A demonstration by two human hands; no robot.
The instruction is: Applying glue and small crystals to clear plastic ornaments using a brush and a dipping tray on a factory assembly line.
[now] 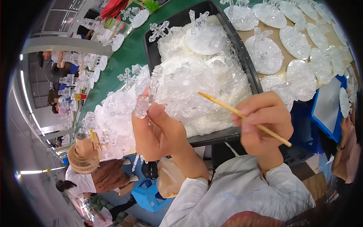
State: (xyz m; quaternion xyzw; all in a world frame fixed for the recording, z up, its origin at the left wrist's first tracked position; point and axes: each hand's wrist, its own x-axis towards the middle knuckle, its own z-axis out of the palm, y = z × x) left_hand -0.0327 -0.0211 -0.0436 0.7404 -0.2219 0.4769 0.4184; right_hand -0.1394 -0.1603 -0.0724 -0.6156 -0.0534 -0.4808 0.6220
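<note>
My left hand (160, 132) pinches a clear, cross-topped ornament (185, 85) by its upright part, between thumb and fingers. The ornament is tilted over, its broad oval base hanging above the black tray (245, 62). White sparkling flakes (211, 128) are heaped in that tray. Between the thumb and fingers of my right hand (266, 121) is a thin wooden-handled paintbrush (223, 104). Its yellowish tip points left at the ornament; whether it touches I cannot tell. Another clear ornament on an oval base (206, 39) rests on the flakes at the tray's far end.
Clear ornaments (117, 113) crowd the green table (126, 53) left of the tray. Several glittery ones (264, 55) stand on a tan board at right. A small fan (84, 153) is at the table's left edge. A blue bin (329, 108) and a person's arm (345, 132) are at right.
</note>
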